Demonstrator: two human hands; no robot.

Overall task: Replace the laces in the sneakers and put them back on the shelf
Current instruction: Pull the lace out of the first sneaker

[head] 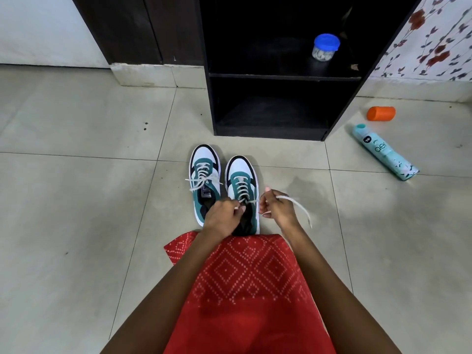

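left hand (223, 214) and right hand (277, 209) each pinch an end of the right sneaker's (240, 166) white lace (297, 203); uneven pulling could leave 1 end short.

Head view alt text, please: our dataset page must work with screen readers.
The left hand and right hand each hold an end of the lace of one sneaker, which stands beside a second sneaker, already laced, on a tiled floor. Ahead stands a dark shelf holding a blue-lidded jar; a spray can and an orange cap lie on the floor to its right.
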